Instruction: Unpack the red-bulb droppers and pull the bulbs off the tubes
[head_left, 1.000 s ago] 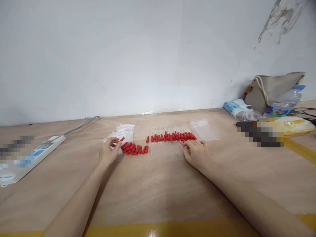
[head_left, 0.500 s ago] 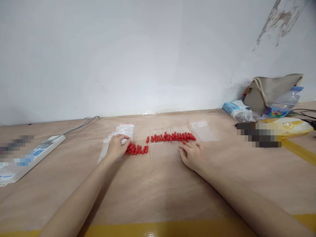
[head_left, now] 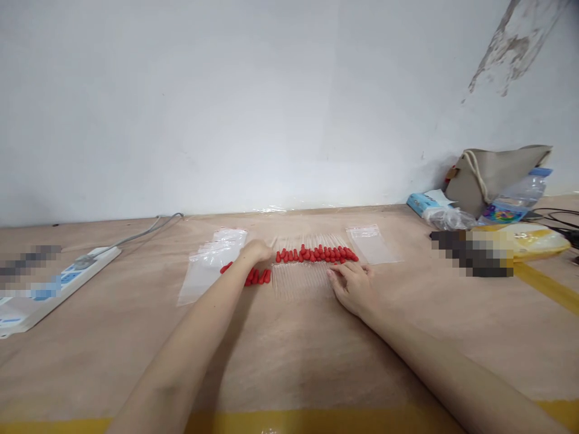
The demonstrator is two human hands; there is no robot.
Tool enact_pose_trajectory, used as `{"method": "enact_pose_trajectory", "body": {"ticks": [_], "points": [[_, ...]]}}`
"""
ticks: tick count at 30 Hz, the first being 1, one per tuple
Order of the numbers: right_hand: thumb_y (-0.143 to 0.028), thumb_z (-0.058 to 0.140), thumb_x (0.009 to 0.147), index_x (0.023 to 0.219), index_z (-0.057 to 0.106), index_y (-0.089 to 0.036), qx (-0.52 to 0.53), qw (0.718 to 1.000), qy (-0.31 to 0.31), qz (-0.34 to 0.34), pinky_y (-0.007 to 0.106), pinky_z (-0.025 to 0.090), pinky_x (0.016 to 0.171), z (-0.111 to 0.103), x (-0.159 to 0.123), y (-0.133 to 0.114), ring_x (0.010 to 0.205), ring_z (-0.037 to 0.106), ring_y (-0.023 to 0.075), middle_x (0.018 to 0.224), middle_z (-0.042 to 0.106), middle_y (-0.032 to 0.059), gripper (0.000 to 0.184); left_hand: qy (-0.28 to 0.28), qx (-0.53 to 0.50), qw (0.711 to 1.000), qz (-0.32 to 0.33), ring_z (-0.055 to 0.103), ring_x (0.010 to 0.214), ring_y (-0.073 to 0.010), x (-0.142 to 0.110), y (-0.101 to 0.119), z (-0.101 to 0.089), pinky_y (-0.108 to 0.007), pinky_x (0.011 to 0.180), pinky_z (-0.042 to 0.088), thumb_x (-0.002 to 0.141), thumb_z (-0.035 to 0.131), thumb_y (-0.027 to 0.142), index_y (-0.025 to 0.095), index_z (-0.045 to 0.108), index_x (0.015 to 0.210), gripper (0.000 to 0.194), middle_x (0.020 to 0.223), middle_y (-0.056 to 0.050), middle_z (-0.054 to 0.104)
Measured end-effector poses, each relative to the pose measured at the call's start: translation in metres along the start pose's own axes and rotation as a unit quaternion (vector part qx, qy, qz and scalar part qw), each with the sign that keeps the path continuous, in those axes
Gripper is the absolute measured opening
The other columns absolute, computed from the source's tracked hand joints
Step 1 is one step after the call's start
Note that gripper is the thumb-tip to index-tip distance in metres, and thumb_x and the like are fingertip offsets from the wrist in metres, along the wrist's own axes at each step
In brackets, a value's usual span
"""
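Note:
A row of red rubber bulbs (head_left: 312, 254) lies across several thin clear tubes (head_left: 301, 282), whose ends show above and below the row. At the row's left end is my left hand (head_left: 257, 251), its fingers curled; what they hold, if anything, is hidden. Below that hand and forearm lies a second, partly covered group of red bulbs (head_left: 257, 277). My right hand (head_left: 355, 284) rests at the right end of the tubes, fingers bent and thumb close to them. Red shows just above its fingertips, and its grip is too small to make out.
Clear zip bags lie left (head_left: 199, 274) and right (head_left: 368, 242) of the tubes. A white power strip (head_left: 63, 289) with a grey cable sits far left. At right are a tissue pack (head_left: 420, 204), a grey bag (head_left: 474, 181), a plastic bottle (head_left: 520, 196) and a yellow package (head_left: 538, 238).
My left hand has moved right and away from me, from the lower bulb group to the row's left end. The row's leftmost bulb no longer shows. My right hand has hardly moved.

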State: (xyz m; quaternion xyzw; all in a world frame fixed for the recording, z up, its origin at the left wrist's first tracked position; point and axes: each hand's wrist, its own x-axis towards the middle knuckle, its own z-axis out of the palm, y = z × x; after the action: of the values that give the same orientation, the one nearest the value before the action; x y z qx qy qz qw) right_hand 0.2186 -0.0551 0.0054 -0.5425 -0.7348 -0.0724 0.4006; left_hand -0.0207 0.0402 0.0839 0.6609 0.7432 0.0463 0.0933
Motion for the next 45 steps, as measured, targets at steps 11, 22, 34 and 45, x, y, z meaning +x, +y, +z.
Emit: {"method": "enact_pose_trajectory", "body": {"ticks": [11,22,34,45], "points": [[-0.038,0.052,0.079,0.11,0.055,-0.019,0.069,0.989,0.072,-0.114,0.038,0.034,0.087,-0.012,0.002,-0.01,0.101,0.049,0.0224,0.107,0.055,0.0103,0.037,0.268,-0.063,0.89,0.364,0.056,0.081,-0.0178,-0.101,-0.039,0.038,-0.032,0.075,0.038,0.088,0.039,0.025,0.019,0.053,0.087,0.015,0.086,-0.004,0.063],[-0.032,0.046,0.086,0.096,0.062,-0.021,0.069,0.951,-0.078,-0.29,0.04,0.023,0.088,-0.007,-0.012,-0.032,0.068,0.048,0.0124,0.066,0.06,0.0001,0.022,0.236,-0.161,0.83,0.479,0.053,0.081,-0.0142,-0.126,-0.026,0.071,-0.031,0.078,0.038,0.083,0.051,0.016,0.019,0.053,0.097,0.014,0.088,-0.003,0.062],[-0.024,0.046,0.086,0.085,0.062,-0.022,0.07,0.936,-0.037,-0.344,0.035,0.026,0.084,-0.01,-0.01,-0.033,0.064,0.044,0.0099,0.056,0.053,-0.0046,0.016,0.23,-0.071,0.854,0.461,0.05,0.074,-0.0154,-0.131,-0.022,0.063,-0.036,0.08,0.03,0.087,0.045,0.026,0.019,0.058,0.074,0.019,0.072,-0.001,0.062],[-0.013,0.039,0.089,0.106,0.055,-0.022,0.031,0.896,-0.012,-0.444,0.031,0.03,0.086,-0.017,-0.008,-0.024,0.068,0.046,0.0082,0.06,0.053,-0.0061,0.025,0.182,-0.076,0.859,0.472,0.048,0.071,-0.0149,-0.133,-0.023,0.059,-0.035,0.078,0.03,0.087,0.042,0.023,0.019,0.056,0.076,0.019,0.072,-0.001,0.061]]}}
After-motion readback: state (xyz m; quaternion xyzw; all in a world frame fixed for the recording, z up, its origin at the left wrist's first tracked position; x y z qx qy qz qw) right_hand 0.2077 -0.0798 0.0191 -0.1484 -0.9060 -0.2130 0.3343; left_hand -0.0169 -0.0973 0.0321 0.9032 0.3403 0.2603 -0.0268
